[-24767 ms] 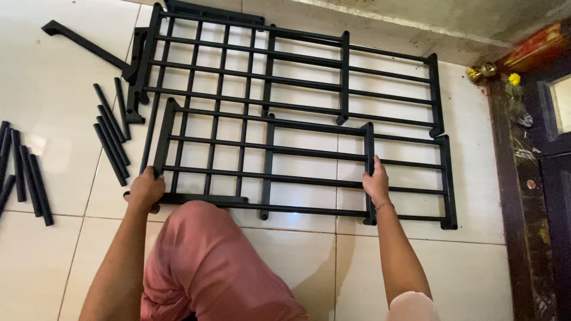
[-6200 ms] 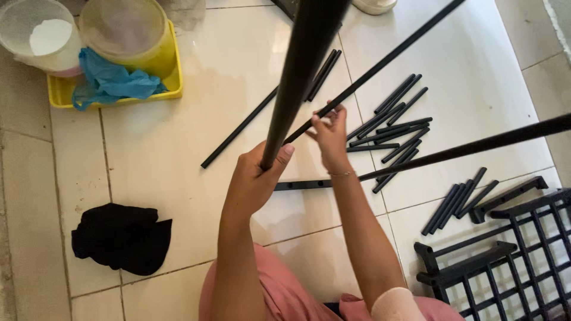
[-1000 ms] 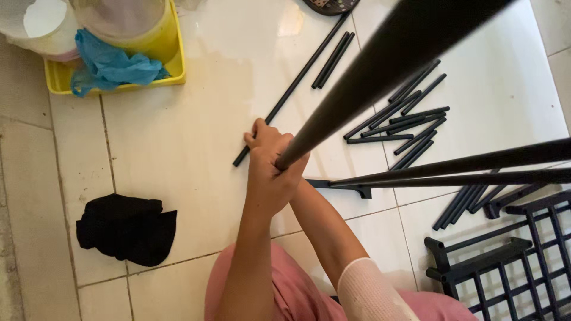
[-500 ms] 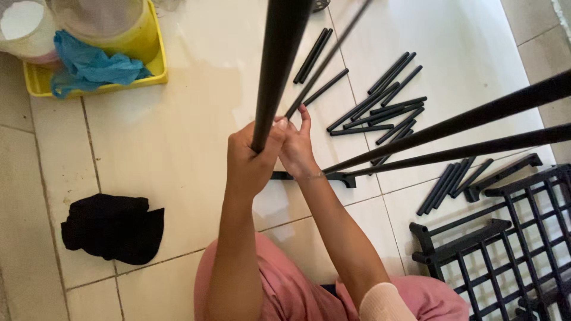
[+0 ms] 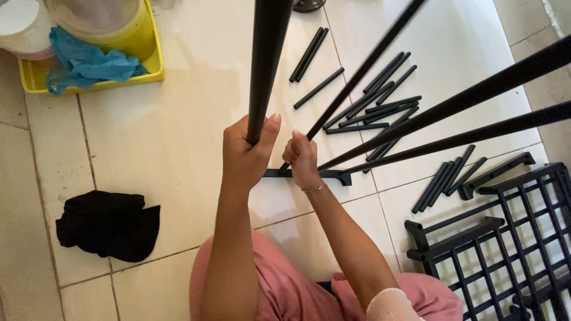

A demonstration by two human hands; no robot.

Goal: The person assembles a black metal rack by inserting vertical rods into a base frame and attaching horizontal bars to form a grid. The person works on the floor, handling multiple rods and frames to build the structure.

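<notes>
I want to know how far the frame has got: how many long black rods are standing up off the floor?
4: one in the left hand, one in the right hand, two slanting rightward from the base bar.

We see black rods [image 5: 380, 95], a black rack [image 5: 499, 238], a black cloth [image 5: 107, 224], a yellow tray [image 5: 89, 83], a blue bag [image 5: 89, 59], pink trousers [image 5: 285, 291], and cream floor tiles [image 5: 178, 131].
</notes>
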